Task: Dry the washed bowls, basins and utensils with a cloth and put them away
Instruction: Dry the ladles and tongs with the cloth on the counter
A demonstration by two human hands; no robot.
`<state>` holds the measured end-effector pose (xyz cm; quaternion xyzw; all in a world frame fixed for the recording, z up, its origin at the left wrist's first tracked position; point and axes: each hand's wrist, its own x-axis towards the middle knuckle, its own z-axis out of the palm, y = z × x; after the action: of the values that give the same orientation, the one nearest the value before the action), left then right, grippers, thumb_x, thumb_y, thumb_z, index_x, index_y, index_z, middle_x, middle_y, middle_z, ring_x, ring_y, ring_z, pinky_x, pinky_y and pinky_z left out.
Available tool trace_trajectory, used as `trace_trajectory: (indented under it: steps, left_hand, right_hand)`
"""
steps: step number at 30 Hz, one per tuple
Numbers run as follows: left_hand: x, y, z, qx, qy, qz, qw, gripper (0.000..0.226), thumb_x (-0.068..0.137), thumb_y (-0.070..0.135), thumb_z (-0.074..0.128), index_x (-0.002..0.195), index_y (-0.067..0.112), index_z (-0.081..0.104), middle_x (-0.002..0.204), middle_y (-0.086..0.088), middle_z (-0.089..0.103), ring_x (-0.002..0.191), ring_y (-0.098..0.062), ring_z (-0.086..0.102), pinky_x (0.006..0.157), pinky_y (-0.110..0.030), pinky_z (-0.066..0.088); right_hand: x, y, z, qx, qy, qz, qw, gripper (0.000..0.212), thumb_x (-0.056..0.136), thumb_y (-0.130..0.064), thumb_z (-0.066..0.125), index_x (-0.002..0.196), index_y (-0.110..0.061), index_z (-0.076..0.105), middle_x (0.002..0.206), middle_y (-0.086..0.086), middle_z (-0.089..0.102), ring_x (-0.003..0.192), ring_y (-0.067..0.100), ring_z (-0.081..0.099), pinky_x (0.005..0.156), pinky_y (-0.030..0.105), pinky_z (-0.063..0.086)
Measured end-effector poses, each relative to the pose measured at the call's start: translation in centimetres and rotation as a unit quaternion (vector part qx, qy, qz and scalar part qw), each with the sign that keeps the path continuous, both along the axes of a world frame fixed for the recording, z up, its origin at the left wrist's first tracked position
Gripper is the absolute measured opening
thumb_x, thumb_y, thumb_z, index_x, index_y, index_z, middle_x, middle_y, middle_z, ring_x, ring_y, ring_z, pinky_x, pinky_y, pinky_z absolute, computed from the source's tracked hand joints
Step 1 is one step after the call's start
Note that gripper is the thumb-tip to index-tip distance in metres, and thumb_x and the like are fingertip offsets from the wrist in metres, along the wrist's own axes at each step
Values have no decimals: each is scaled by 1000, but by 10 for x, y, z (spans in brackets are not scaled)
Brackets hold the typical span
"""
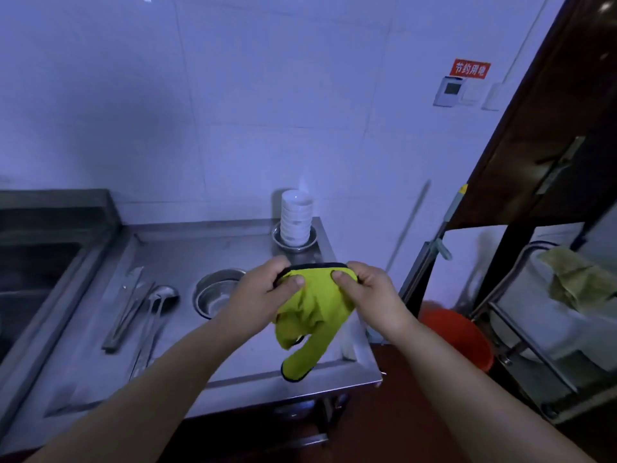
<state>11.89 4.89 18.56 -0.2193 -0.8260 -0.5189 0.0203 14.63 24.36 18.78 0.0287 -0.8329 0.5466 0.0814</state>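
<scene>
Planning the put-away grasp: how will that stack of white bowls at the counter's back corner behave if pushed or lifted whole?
The stack of white bowls is tall and narrow, so likely tips if pushed high. Looks glazed ceramic: probably fragile, slippery wet, heavy together. It stands in a shallow metal dish that may slide on the steel counter.

Matt yellow-green cloth [312,305], brushed steel counter [207,252], glossy white ceramic bowls [296,217].

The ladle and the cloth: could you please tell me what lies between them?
A steel basin, partly hidden by the left hand gripping the cloth, as the head view shows.
</scene>
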Motion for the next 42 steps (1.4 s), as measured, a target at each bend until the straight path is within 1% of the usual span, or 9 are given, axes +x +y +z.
trace_trajectory:
  steps: [4, 9, 13, 14, 18, 21, 27, 35, 42]
  left_hand:
    - [-13, 1, 11, -125, -23, -27, 992, 19, 82, 31, 70, 82, 17, 58, 67, 7, 56, 60, 4, 52, 51, -12, 38]
    - [-19, -15, -18, -341, -75, -18, 937, 40, 79, 38, 66, 108, 12, 65, 108, -4, 65, 99, -19, 58, 85, -36, 46]
    - [-1, -26, -40, -343, -125, 18, 931, 9, 81, 23, 70, 84, 22, 62, 81, 6, 59, 88, -19, 58, 71, -27, 42]
    - [0, -27, -41, -328, -126, 35, 936, 18, 80, 22, 71, 75, 31, 57, 74, 12, 54, 81, -18, 57, 66, -26, 40]
    - [-3, -22, -32, -295, -93, 88, 947, 38, 76, 16, 74, 67, 41, 46, 65, 16, 49, 63, 0, 47, 52, -13, 30]
    - [-4, -21, -32, -291, -124, 89, 945, 30, 69, 24, 79, 61, 34, 52, 57, 7, 51, 56, -7, 50, 47, -15, 31]
    - [4, -26, -60, -227, -243, 65, 941, 21, 83, 23, 70, 86, 3, 63, 66, -2, 54, 54, -4, 51, 51, -15, 38]
    - [-19, -36, -110, -124, -295, 147, 936, 36, 97, 32, 48, 69, 8, 48, 61, -5, 41, 56, -17, 39, 56, -27, 30]
    - [-42, -46, -202, -296, -289, 187, 891, 30, 95, 30, 53, 82, 5, 61, 74, -11, 59, 65, -20, 54, 57, -30, 36]
  right_hand:
    - [-17, 34, 17, 25, 5, 21, 999, 38, 90, -15, 64, 62, 1, 43, 55, 2, 29, 48, 7, 28, 44, 23, 23]
    - [-33, 62, 18, 30, 11, 33, 999, 34, 85, -15, 69, 61, 1, 52, 55, 5, 37, 51, 13, 36, 50, 26, 29]
    - [-49, 88, 3, 143, 37, 23, 989, 23, 78, -23, 76, 62, -20, 61, 63, 1, 55, 61, 16, 53, 61, 33, 44]
    - [-53, 95, -1, 171, 43, 22, 984, 26, 77, -25, 77, 60, -26, 58, 65, -1, 56, 64, 17, 55, 63, 34, 45]
    - [-66, 119, -12, 336, 57, 46, 939, 45, 73, -40, 78, 52, -20, 44, 54, -6, 42, 60, 20, 47, 56, 30, 26]
    - [-67, 127, -25, 403, 8, 64, 913, 55, 75, -47, 74, 52, -21, 32, 52, -6, 35, 55, 15, 39, 52, 25, 18]
    - [-65, 139, -63, 386, -105, 140, 906, 52, 75, -48, 75, 58, -20, 34, 56, -5, 38, 55, 11, 37, 52, 31, 23]
    - [-95, 133, -84, 269, -210, 217, 914, 40, 75, -15, 80, 63, -21, 42, 58, -10, 38, 53, 2, 34, 48, 17, 28]
    - [-111, 107, -182, 273, -261, 178, 909, 30, 74, -1, 76, 69, -18, 51, 63, -8, 45, 56, 1, 41, 47, 12, 31]
